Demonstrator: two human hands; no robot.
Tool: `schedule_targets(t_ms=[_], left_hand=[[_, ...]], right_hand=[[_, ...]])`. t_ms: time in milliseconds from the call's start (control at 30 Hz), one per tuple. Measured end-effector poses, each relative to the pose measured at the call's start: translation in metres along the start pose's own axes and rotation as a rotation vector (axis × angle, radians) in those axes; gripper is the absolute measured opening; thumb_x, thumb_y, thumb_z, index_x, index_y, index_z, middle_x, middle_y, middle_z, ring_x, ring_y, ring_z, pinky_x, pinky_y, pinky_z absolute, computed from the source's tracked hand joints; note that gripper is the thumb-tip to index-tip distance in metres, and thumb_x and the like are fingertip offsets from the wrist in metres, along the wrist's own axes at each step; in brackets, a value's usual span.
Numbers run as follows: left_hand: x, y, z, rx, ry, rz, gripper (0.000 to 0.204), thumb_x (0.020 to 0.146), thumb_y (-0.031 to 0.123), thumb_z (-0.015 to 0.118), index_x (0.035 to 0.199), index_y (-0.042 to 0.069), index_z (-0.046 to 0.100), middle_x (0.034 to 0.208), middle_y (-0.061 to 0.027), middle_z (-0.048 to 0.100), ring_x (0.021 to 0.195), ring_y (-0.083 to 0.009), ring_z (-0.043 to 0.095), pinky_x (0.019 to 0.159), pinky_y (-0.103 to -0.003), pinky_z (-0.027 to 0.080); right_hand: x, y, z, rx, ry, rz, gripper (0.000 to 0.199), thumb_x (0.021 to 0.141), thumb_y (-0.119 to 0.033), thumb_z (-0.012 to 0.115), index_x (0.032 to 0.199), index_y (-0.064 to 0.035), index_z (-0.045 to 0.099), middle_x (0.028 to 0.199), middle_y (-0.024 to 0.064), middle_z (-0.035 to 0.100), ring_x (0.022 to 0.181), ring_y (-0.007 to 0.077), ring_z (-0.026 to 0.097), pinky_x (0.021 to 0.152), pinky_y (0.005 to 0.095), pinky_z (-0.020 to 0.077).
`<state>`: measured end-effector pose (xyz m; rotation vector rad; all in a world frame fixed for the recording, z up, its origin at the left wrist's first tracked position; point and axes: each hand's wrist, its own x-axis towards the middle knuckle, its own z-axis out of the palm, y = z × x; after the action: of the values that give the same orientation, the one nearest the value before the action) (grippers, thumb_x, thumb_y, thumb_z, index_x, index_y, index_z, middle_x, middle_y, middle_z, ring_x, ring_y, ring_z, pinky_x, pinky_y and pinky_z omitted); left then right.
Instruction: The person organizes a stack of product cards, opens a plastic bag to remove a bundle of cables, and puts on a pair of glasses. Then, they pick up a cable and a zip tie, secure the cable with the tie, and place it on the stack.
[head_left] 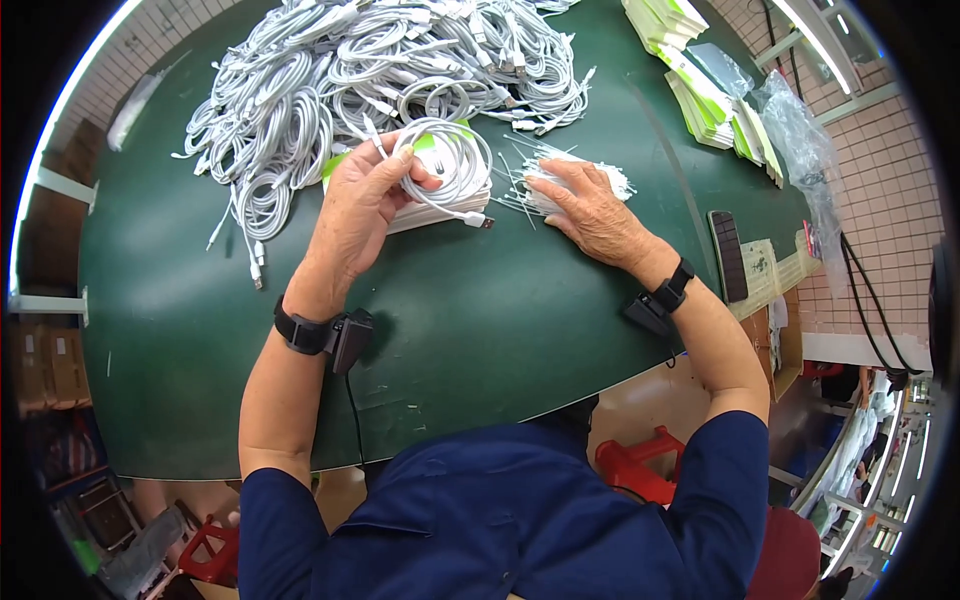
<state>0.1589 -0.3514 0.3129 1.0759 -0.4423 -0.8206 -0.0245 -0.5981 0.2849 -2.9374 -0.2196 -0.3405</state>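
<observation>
My left hand [362, 200] pinches a coiled white USB cable [478, 165] between thumb and fingers. One metal plug of the cable points right, toward the tie pile. Below the coil is a stack of green and white cards [415, 218], partly hidden by it. My right hand [592, 212] rests on a loose pile of thin white cable ties [612, 178], its fingers stretched over them. Whether a tie is caught under the fingertips is hidden.
A big heap of coiled white cables [330, 70] covers the back of the green table [500, 320]. More green and white cards [700, 105] lie at the back right, beside clear plastic bags [800, 130]. A phone [728, 255] lies near the right edge; a red stool [640, 465] stands below.
</observation>
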Motion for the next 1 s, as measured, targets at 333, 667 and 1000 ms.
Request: schedule_targets(t_ms=[333,667,1000], left_hand=[[0.0,-0.001,0.002,-0.004,-0.017,0.016,0.026,0.098,0.018,0.055,0.117,0.001,0.057,0.084,-0.0016,0.064,0.083,-0.0095,0.062,0.075,-0.023,0.046],[-0.002,0.006,0.001,-0.212,-0.031,0.121,0.029,0.098,0.018,0.055,0.122,0.002,0.053,0.087,-0.0034,0.065,0.088,-0.0134,0.064,0.082,-0.028,0.047],[-0.021,0.032,0.034,-0.437,-0.04,0.384,0.031,0.099,0.013,0.052,0.128,0.002,0.047,0.103,-0.0074,0.067,0.106,-0.0215,0.062,0.095,-0.036,0.048]], right_hand=[[0.016,0.018,-0.001,0.056,-0.014,-0.061,0.059,0.078,-0.007,0.07,0.133,-0.0144,0.049,0.138,0.0122,0.043,0.122,0.0349,0.044,0.104,0.044,0.038],[0.024,-0.021,-0.038,0.145,0.35,0.079,0.042,0.089,-0.008,0.06,0.13,-0.0042,0.052,0.129,0.0159,0.053,0.113,0.0293,0.053,0.099,0.0391,0.0435],[0.061,-0.129,-0.03,1.407,0.225,0.315,0.038,0.102,-0.022,0.046,0.131,0.0014,0.051,0.117,0.0102,0.062,0.1,0.0143,0.06,0.081,0.0264,0.0494]])
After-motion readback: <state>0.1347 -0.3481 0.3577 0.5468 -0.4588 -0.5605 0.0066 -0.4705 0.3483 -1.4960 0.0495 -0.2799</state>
